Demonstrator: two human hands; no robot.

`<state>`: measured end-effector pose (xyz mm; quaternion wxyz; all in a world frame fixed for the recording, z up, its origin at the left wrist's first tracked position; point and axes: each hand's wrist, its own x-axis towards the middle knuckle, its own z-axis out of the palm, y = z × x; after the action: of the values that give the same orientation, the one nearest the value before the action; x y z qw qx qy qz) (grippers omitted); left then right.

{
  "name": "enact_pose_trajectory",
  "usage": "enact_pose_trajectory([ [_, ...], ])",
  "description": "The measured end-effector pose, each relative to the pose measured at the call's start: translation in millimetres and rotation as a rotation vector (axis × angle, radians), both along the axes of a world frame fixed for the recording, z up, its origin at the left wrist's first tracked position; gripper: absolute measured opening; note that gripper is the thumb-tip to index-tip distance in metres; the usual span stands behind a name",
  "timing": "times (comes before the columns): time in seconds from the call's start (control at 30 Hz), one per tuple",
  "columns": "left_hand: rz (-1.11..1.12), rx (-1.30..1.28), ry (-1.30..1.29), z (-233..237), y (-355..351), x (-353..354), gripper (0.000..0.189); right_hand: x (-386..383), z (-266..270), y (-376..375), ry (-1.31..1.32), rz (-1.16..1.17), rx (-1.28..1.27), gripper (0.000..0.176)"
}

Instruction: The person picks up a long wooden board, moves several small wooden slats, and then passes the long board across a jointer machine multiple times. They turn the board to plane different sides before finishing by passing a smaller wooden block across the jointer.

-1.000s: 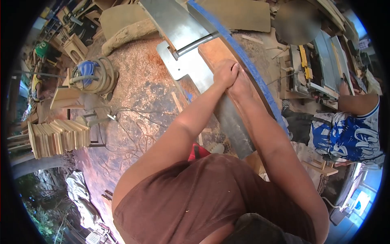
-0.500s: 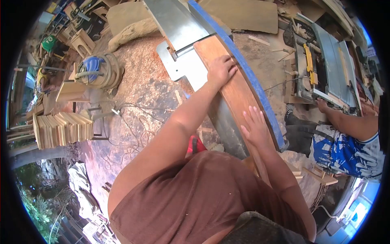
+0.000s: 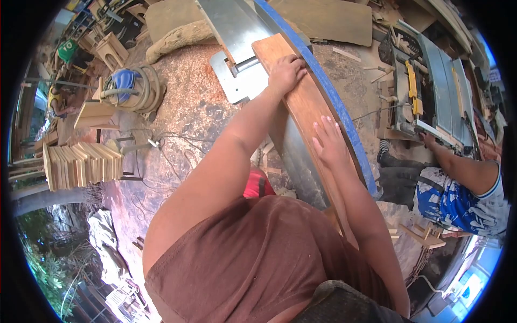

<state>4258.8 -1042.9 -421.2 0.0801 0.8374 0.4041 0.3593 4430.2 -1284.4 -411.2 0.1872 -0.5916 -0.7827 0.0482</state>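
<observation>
Fingers [image 3: 297, 60] of the left hand [image 3: 285, 72] lie close together, lightly bent, pressed on top of the board [image 3: 306, 105] near its far end; not closed around it. Fingers [image 3: 323, 125] of the right hand [image 3: 329, 144] lie flat and slightly spread on the same board, nearer the body.

Sweep from the left edge:
- Stack of cut wooden pieces [image 3: 81, 169] stands on edge on the sawdust floor [image 3: 188, 107].
- Blue vacuum [image 3: 123, 83] with coiled hose sits farther off.
- Loose cable [image 3: 161, 153] trails across the floor.
- Grey metal machine table [image 3: 231, 24] runs away from the body, a flat metal guard plate [image 3: 237, 83] beside it.
- Board, reddish-brown and long, lies lengthwise on that table, its right edge against the blue fence [image 3: 344, 126]. Both hands are on its upper face, well apart.
- Right of the fence: table saw [image 3: 433, 91] with a yellow part.
- Another person in a blue-and-white shirt [image 3: 458, 202] is at the saw, one hand [image 3: 428, 141] at its near edge.
</observation>
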Motion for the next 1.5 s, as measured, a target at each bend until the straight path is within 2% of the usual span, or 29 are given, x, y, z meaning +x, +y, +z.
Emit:
enact_pose_trajectory([
  [0.33, 0.052, -0.008, 0.001, 1, 20, -6, 0.023, -10, -2, 23, 0.027, -0.016, 0.058, 0.042],
  [0.6, -0.006, -0.012, -0.056, 4, 34, -12, 0.019, -18, -5, 42, 0.004, -0.037, 0.035, 0.042],
  [0.67, -0.013, -0.095, -0.145, 5, 18, -8, 0.017, -19, -9, 45, 0.013, -0.041, 0.022, 0.043],
  [0.73, -0.010, -0.201, -0.306, 5, -27, 4, 0.016, -20, -11, 51, 0.009, -0.027, 0.073, 0.044],
  [0.8, -0.043, -0.476, -0.448, 20, -85, 14, 0.017, -24, -5, 59, -0.011, -0.045, 0.027, 0.044],
  [0.87, -0.127, -0.364, -0.459, 10, -120, 21, 0.018, -25, -5, 64, -0.028, -0.053, -0.029, 0.044],
  [0.97, -0.093, -0.317, -0.473, 8, -138, 31, 0.020, -28, 6, 73, 0.127, -0.050, -0.229, 0.047],
  [1.13, 0.004, -0.273, -0.457, 5, -119, 33, 0.025, -33, -6, 94, 0.136, -0.043, -0.117, 0.047],
  [1.3, 0.019, -0.254, -0.484, -2, -99, 28, 0.025, -45, 19, 104, 0.075, -0.026, -0.154, 0.045],
  [1.37, 0.001, -0.230, -0.487, -2, -91, 26, 0.027, -49, 20, 111, 0.282, -0.121, -0.220, 0.043],
  [1.4, 0.008, -0.228, -0.489, -1, -88, 24, 0.027, -51, 18, 114, 0.279, -0.113, -0.221, 0.043],
  [1.5, 0.022, -0.220, -0.480, 3, -79, 19, 0.028, -51, -2, 127, 0.195, -0.084, -0.067, 0.041],
])
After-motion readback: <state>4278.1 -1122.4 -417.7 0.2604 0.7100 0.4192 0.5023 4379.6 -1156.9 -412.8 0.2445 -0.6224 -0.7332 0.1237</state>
